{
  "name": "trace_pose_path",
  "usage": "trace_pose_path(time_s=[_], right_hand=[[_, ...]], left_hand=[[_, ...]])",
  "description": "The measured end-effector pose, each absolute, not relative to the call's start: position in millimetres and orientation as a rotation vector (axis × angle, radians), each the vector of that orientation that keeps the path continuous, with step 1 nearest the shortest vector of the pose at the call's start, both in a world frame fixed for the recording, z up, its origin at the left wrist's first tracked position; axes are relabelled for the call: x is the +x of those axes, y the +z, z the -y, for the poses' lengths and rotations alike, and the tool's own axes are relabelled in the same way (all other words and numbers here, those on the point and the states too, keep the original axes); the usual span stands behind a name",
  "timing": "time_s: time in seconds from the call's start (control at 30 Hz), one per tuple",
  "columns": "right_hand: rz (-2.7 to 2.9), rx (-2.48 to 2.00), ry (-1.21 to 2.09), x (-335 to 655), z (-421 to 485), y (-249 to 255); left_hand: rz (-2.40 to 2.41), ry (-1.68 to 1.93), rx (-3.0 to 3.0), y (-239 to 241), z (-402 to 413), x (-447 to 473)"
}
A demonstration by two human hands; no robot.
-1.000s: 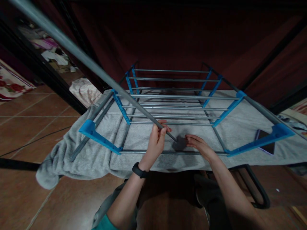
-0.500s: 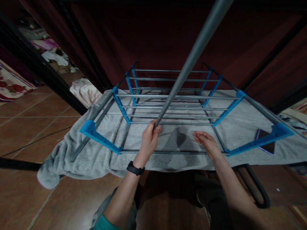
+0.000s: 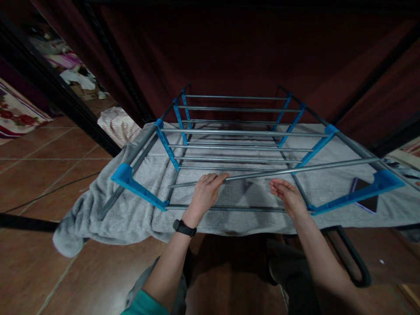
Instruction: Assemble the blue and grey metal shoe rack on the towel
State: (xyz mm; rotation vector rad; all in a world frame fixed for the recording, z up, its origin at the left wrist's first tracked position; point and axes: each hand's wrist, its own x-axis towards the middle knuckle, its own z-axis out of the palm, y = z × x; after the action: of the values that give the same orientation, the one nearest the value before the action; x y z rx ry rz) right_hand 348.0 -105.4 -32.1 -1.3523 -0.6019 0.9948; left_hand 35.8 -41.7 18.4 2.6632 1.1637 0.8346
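Observation:
A loose grey metal rod (image 3: 295, 169) lies almost level across the near end of a rack frame (image 3: 236, 131) made of grey rods and blue plastic connectors. My left hand (image 3: 206, 194) is closed around the rod near its left part, and a black watch sits on that wrist. My right hand (image 3: 287, 196) hovers just below the rod with its fingers loosely apart, holding nothing. The frame rests on a grey towel (image 3: 108, 210).
A dark phone (image 3: 364, 196) lies on the towel at the right, beside a blue connector (image 3: 380, 183). Tiled floor spreads to the left, with a black cable and a floral mat. Dark red curtain and black bars stand behind the frame.
The rod in my left hand swung down from pointing up and away to lying nearly level, pointing right. My right hand stayed close below it.

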Motion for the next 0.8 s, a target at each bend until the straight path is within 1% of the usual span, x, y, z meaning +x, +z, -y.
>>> trace_pose_path(time_s=[0.17, 0.4, 0.6, 0.8], right_hand=[[0.567, -1.329, 0.984, 351.4, 106.5, -30.5], [0.444, -1.242, 1.025, 360.3, 108.5, -30.7], [0.41, -1.121, 1.129, 365.9, 111.9, -24.2], [0.338, -1.076, 1.106, 370.7, 109.2, -27.1]], left_hand=[[-1.228, 0.669, 2.712, 7.9, 33.6, 24.9], [-1.268, 0.581, 2.744, -2.3, 29.5, 12.9], [-1.264, 0.484, 2.758, -6.1, 28.6, 15.0], [-1.266, 0.479, 2.75, -7.6, 28.8, 18.2]])
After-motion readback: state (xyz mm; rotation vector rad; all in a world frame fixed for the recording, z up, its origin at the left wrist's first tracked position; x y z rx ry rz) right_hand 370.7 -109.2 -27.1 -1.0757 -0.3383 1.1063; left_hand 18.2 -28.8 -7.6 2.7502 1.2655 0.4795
